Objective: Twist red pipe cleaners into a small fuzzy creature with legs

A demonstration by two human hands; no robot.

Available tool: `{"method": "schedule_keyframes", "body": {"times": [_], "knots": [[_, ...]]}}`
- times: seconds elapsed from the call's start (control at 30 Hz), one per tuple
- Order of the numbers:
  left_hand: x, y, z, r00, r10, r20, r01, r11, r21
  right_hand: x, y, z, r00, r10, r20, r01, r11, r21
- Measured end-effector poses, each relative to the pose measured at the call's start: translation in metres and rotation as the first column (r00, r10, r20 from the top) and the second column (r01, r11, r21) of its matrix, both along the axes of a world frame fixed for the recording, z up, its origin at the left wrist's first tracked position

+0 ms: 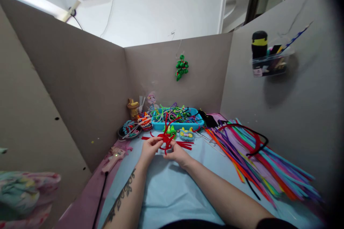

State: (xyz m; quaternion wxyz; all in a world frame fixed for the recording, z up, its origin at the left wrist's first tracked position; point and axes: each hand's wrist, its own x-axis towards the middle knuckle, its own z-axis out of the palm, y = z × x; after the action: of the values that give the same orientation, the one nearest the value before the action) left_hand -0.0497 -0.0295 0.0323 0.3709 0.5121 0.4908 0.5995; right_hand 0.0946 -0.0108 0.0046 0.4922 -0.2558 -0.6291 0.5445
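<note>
Between both hands, above the blue cloth, is a piece of bent red pipe cleaners (pixel 166 138) with several ends sticking up and out. My left hand (pixel 151 150) pinches its left side with thumb and fingers. On the right side, my right hand (pixel 177 154) grips it near the lower edge. More red pipe cleaners (pixel 185 145) lie flat just beyond my right hand. Behind the red piece sit a green fuzzy figure (pixel 170 131) and a blue and yellow fuzzy figure (pixel 186 134). The fingers partly hide the red piece.
A blue tray (pixel 161 126) of loose pipe cleaners stands at the back. Long coloured pipe cleaners (pixel 252 154) cover the right side, with scissors (pixel 205 136) near them. A dark bowl (pixel 122 135) and a pink power strip (pixel 114 161) are at left. Grey panels (pixel 158 68) enclose the table.
</note>
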Motion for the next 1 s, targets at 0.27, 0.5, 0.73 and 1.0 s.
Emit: {"method": "schedule_keyframes", "body": {"times": [0.27,0.5,0.73,1.0], "knots": [[0.002,0.005,-0.008,1.0,0.016,-0.005,-0.016,1.0,0.015,-0.007,0.009,-0.013,0.964,-0.265,-0.001,0.263,0.958,0.109],[0.002,0.005,-0.007,1.0,0.028,-0.005,-0.028,1.0,0.009,0.0,0.004,-0.002,0.863,-0.499,0.074,0.467,0.846,0.257],[-0.001,0.01,-0.014,0.994,0.103,-0.028,-0.1,0.992,0.075,0.0,-0.026,0.014,0.944,-0.298,0.143,0.179,0.823,0.539],[-0.007,0.011,-0.013,0.972,0.228,0.053,-0.232,0.97,0.079,0.003,-0.047,0.03,0.988,0.052,0.148,-0.126,0.825,0.552]]}}
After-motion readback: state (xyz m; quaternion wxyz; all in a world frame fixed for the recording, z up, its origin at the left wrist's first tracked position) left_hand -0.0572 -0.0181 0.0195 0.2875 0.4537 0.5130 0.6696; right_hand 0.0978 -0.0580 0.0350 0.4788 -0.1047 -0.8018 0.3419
